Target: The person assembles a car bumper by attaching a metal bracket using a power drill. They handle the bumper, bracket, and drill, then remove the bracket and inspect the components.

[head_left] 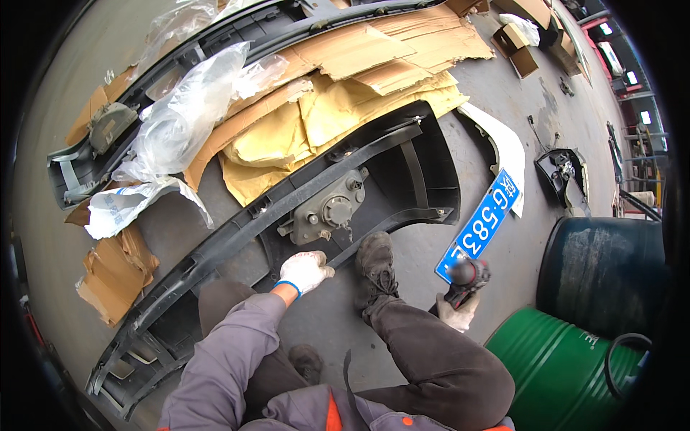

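A large black car bumper [237, 237] lies inner side up on the floor before me. A round grey lamp housing [336, 210] is fitted in its right half. My left hand [305, 273], in a white glove, is closed at the bumper's near edge, just below the lamp housing. Whatever its fingers hold, if anything, is hidden. To the right, my gloved right hand [458, 314] grips a black and red cordless drill [467, 276] by its handle. The drill's head overlaps the lower end of a blue licence plate [480, 223] from my view.
Cardboard and yellow paper [316, 118] lie beyond the bumper, with clear plastic wrap [187, 108] and a second bumper [86, 161]. A white curved panel [503, 136] touches the plate. A green drum [553, 359] and a dark drum [604, 269] flank me at right.
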`<act>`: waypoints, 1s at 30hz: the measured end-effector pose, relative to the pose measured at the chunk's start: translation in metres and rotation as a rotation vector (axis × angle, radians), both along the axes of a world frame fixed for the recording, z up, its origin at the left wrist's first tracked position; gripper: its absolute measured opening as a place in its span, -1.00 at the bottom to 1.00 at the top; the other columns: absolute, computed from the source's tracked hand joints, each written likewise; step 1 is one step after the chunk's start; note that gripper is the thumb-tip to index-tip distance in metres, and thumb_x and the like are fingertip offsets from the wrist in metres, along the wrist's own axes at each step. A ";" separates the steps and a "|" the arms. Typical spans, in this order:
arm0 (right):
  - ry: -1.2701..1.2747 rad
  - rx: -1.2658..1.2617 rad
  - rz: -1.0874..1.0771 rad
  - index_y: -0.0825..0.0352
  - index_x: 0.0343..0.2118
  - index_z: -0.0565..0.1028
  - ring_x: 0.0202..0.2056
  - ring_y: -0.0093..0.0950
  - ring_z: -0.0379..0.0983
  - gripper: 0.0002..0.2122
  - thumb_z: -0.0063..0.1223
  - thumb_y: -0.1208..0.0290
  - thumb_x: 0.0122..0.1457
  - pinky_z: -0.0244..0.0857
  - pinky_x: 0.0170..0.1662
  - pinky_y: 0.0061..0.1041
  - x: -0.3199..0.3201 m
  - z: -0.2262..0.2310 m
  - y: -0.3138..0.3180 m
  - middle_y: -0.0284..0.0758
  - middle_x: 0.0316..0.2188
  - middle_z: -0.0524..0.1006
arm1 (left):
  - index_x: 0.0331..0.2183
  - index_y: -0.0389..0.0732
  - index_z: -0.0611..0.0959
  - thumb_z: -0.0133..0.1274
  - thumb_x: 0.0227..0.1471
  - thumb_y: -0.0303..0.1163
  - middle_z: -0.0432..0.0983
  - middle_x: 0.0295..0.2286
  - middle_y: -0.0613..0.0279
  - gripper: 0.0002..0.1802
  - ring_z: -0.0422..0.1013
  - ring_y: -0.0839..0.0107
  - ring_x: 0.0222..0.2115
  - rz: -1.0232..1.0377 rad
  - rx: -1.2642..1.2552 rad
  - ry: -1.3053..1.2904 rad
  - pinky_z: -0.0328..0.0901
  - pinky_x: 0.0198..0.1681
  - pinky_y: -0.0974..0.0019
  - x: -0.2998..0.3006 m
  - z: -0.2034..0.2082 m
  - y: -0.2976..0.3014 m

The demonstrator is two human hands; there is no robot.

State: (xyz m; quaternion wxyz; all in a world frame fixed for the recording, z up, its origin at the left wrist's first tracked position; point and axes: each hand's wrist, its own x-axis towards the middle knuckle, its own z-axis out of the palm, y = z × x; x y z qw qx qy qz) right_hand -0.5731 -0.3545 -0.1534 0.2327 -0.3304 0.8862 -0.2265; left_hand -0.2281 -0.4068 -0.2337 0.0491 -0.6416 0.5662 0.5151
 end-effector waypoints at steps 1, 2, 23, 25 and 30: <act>-0.104 -0.023 0.078 0.35 0.11 0.41 -0.10 -0.39 0.59 -0.32 0.43 0.44 -0.18 0.47 0.00 -0.33 -0.003 0.012 -0.010 -0.19 -0.16 0.62 | -0.28 -0.20 0.71 0.21 0.01 0.06 0.65 -0.27 -0.07 -0.52 0.56 -0.01 -0.14 0.000 -0.008 0.007 0.38 -0.06 0.02 -0.002 -0.004 0.000; -0.209 -0.045 0.157 0.37 0.07 0.43 -0.12 -0.42 0.58 -0.35 0.42 0.46 -0.18 0.47 0.00 -0.36 -0.008 0.018 -0.021 -0.21 -0.18 0.62 | -0.29 -0.21 0.71 0.22 0.00 0.07 0.65 -0.28 -0.07 -0.51 0.56 -0.02 -0.16 0.013 -0.043 0.027 0.38 -0.07 0.03 0.000 -0.014 0.007; -0.972 -0.373 0.269 0.37 0.00 0.43 -0.29 -0.35 0.55 -0.35 0.30 -0.15 0.11 0.48 -0.28 -0.34 0.031 0.000 -0.088 -0.27 -0.28 0.55 | -0.11 -0.32 0.67 0.12 0.17 -0.21 0.49 -0.57 0.33 -0.61 0.37 0.56 -0.60 0.448 0.262 0.343 0.28 -0.57 0.40 0.026 0.039 0.011; -1.016 -0.387 0.378 0.39 0.09 0.43 -0.27 -0.37 0.55 -0.27 0.40 -0.09 0.02 0.50 -0.24 -0.34 0.028 0.027 -0.096 -0.26 -0.26 0.55 | -0.08 -0.32 0.65 0.11 0.18 -0.22 0.48 -0.58 0.35 -0.60 0.34 0.58 -0.62 0.371 0.156 0.283 0.25 -0.59 0.42 0.031 0.003 0.017; -1.177 0.091 0.565 0.38 0.09 0.49 -0.15 -0.38 0.57 -0.40 0.34 0.56 -0.13 0.52 -0.08 -0.31 0.009 0.040 -0.116 -0.21 -0.12 0.61 | -0.08 -0.35 0.64 0.09 0.19 -0.28 0.37 -0.64 0.41 -0.63 0.23 0.62 -0.70 0.523 0.272 0.498 0.15 -0.67 0.44 0.013 0.017 -0.002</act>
